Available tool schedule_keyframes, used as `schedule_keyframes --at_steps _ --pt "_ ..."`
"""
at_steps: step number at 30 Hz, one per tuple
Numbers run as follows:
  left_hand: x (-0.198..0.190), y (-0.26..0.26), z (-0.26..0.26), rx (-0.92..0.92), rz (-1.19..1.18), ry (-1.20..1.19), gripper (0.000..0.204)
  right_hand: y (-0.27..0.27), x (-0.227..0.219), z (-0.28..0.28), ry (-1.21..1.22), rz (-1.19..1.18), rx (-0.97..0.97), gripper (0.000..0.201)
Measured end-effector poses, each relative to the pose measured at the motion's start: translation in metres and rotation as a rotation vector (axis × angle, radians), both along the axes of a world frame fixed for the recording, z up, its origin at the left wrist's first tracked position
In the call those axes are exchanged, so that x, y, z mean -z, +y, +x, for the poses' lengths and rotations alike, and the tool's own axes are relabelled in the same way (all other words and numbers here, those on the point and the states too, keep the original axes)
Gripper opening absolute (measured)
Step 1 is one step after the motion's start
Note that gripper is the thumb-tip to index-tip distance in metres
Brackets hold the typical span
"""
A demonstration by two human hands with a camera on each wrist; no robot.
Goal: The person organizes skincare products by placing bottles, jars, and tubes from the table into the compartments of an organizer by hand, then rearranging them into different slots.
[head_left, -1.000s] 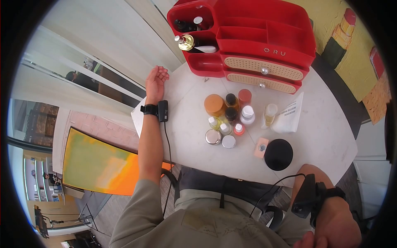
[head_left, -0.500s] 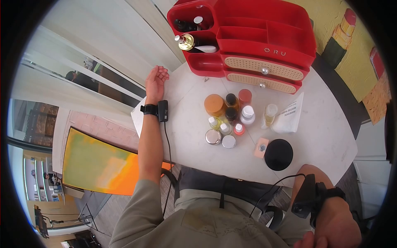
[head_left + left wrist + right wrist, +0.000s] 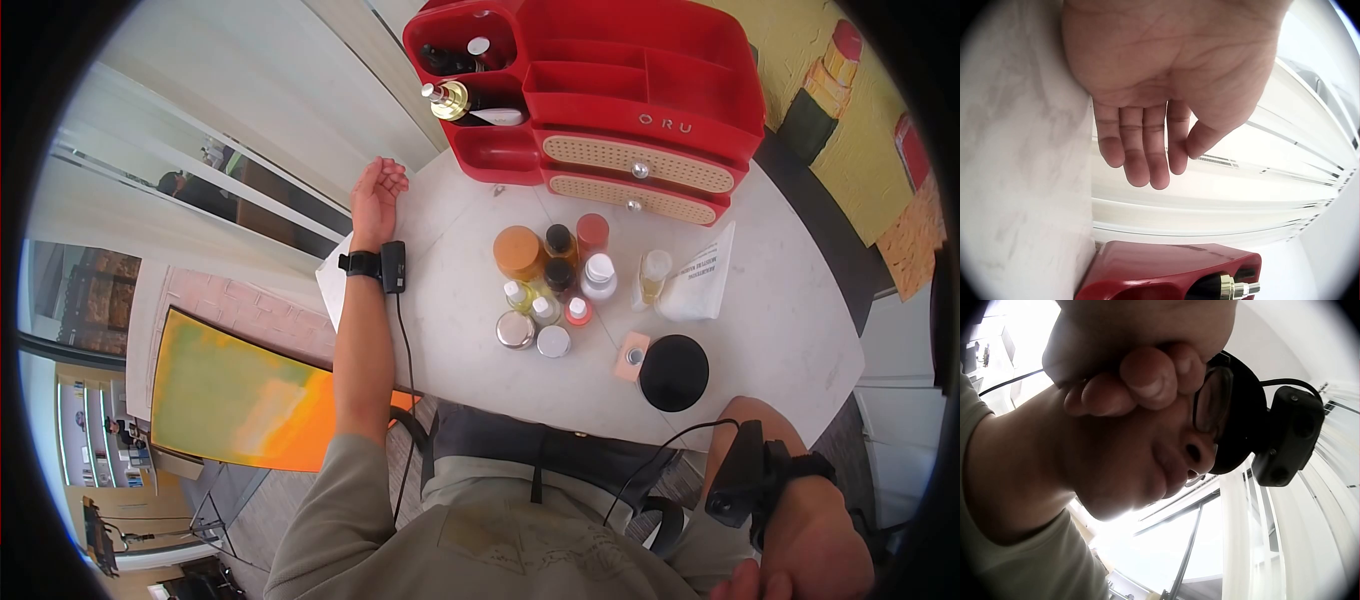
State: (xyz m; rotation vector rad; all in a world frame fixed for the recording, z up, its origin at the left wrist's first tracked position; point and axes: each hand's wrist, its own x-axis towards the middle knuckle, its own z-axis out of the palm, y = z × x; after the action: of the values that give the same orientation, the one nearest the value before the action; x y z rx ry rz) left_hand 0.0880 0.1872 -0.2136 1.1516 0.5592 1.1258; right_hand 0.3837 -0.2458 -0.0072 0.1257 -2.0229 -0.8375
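My left hand (image 3: 378,200) rests at the left edge of the white marbled table (image 3: 450,350), palm up, fingers loosely bent and holding nothing. In the left wrist view, the red organizer (image 3: 1160,262) stands beyond its fingertips. My right hand (image 3: 815,550) is low at the right, off the table and near my body. The right wrist view shows its fingers (image 3: 1147,378) loosely curled, with nothing visible in them. Nearest to it on the table are a black round lid (image 3: 674,374) and a small peach bottle (image 3: 631,357).
Mid-table stand several bottles and jars, among them an orange-lidded jar (image 3: 519,252) and a white bottle (image 3: 599,277). A white tube (image 3: 700,280) lies right of them, beside a clear-capped bottle (image 3: 654,275). Cables run from both wrist cameras. A pale curtain (image 3: 290,130) hangs at the left.
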Motion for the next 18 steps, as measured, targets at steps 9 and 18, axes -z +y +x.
schedule_keyframes --at_steps 9,18 --pt "0.0004 0.0005 0.0000 -0.010 -0.008 0.000 0.025 -0.0019 -0.0041 -0.0037 0.020 0.004 0.001 0.034" --pt "-0.0005 -0.0003 0.0005 -0.011 -0.011 -0.005 0.025 -0.0038 -0.0077 -0.0071 0.040 0.009 0.003 0.035"
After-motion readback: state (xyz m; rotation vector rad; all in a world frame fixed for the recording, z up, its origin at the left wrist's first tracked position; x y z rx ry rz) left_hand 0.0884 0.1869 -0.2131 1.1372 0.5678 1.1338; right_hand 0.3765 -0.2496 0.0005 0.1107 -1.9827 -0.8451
